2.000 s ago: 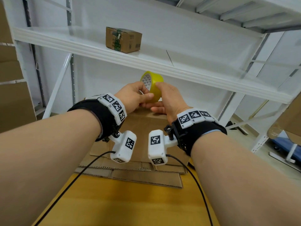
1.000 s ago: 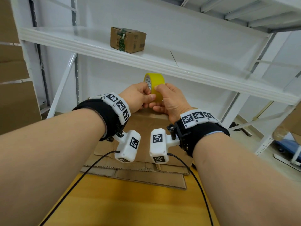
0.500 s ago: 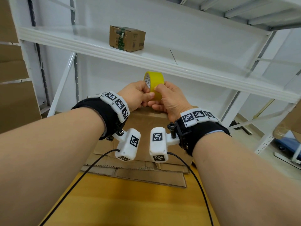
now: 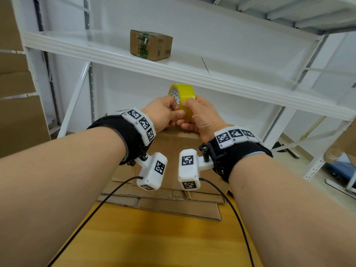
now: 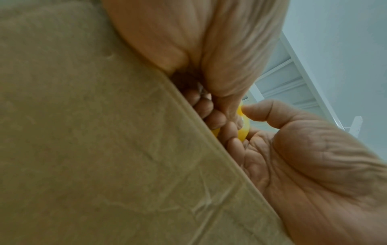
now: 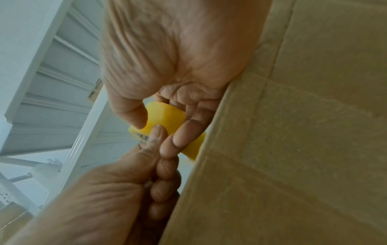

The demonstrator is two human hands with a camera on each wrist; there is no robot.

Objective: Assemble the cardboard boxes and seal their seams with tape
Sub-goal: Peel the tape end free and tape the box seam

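Both hands hold a yellow tape roll [image 4: 183, 93] upright above the far edge of a brown cardboard box [image 4: 173, 145]. My left hand [image 4: 174, 112] pinches the roll's left rim, with the thumb on the outer face. On the right side, my right hand [image 4: 189, 106] grips the roll with curled thumb and fingers. The right wrist view shows the roll [image 6: 167, 116] between my right hand's thumb and fingers [image 6: 178, 139], with the left thumb pressed on it. In the left wrist view only a sliver of the roll [image 5: 244, 127] shows beside the box [image 5: 104, 149].
Flattened cardboard sheets [image 4: 163, 201] lie under the box on a wooden table [image 4: 154, 237]. A small taped box [image 4: 151, 45] sits on the white shelf [image 4: 212, 79] above. Cardboard stacks [image 4: 17, 112] stand at the left, and shelf posts and a blue cart [image 4: 341, 168] at the right.
The roll has turned a little between my fingers and now faces more edge-on. Both hands have stayed at nearly the same spot above the box.
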